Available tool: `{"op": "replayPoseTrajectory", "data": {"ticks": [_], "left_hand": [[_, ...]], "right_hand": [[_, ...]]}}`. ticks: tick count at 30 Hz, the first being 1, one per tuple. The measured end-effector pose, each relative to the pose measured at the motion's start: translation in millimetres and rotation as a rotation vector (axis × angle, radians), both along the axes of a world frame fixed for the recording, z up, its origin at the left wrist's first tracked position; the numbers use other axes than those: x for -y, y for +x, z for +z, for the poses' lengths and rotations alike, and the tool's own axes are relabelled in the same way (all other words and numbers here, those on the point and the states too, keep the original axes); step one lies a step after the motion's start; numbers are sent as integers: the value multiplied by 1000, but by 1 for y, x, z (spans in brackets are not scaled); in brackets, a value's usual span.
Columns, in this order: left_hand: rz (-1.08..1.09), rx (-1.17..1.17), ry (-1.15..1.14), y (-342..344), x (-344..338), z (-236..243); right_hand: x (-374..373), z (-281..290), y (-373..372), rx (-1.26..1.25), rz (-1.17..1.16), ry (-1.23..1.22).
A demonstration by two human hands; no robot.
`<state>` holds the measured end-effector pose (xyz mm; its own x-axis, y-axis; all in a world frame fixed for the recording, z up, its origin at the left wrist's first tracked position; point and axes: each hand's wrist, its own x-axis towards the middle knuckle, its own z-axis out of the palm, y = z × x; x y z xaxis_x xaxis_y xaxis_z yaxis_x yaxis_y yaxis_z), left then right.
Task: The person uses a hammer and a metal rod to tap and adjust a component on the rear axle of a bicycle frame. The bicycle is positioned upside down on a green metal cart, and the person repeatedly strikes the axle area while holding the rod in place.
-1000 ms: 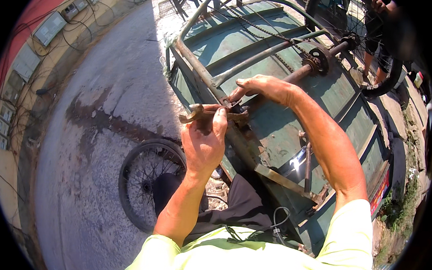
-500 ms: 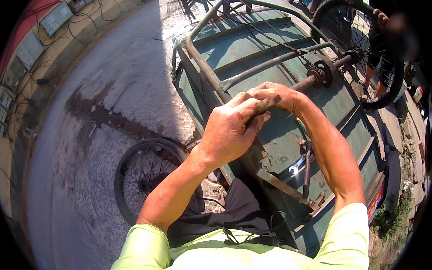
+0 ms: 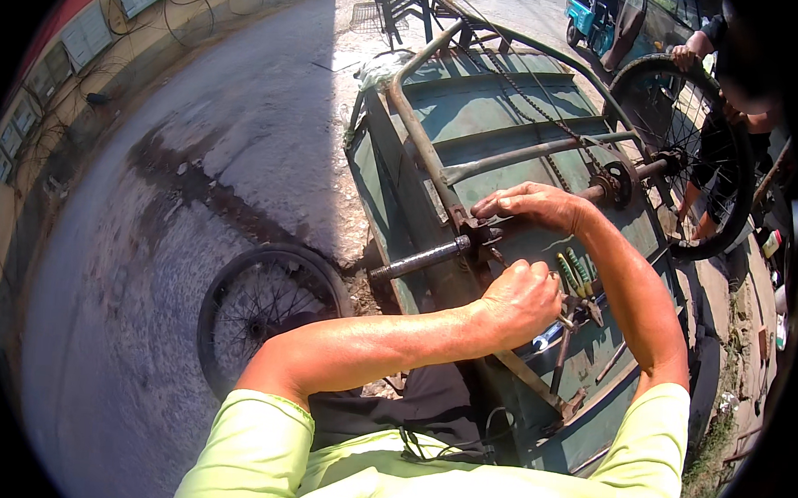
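Axle (image 3: pixel 421 258) juts, bare end gleaming, past the frame (image 3: pixel 415 129) of a green metal cart (image 3: pixel 503 107), as I watch through my remote head view. The right hand (image 3: pixel 541 208) spreads over its inner stretch, fingers straight; the left hand (image 3: pixel 523 301) is curled into a fist near green-handled pliers (image 3: pixel 568 272), though I cannot tell whether it grips anything. One spoked wheel (image 3: pixel 257 329) lies on the ground; a co-worker's hand (image 3: pixel 683 58) rests on a second wheel (image 3: pixel 741 179).

Head-worn fisheye view (straight edges bowed), facing down, close above left hand (image 3: pixel 523 303), right hand (image 3: pixel 543 206)
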<state>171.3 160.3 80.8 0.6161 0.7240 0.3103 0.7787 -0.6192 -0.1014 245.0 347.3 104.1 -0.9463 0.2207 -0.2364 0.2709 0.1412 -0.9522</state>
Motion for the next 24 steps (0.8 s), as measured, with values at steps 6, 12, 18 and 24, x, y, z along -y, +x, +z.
{"op": "replayPoseTrajectory", "data": {"ticks": [6, 12, 18, 24], "left_hand": [[79, -32, -76, -2, 9, -17], [66, -274, -309, 9, -6, -16], [8, 181, -281, -35, 45, -8], [124, 1140, -259, -103, 52, 7]], "right_hand": [[2, -6, -7, -20, -26, -15], [8, -9, -3, -68, -75, 43], [10, -16, -5, -74, -126, 16], [12, -15, -1, -76, -156, 9]]}}
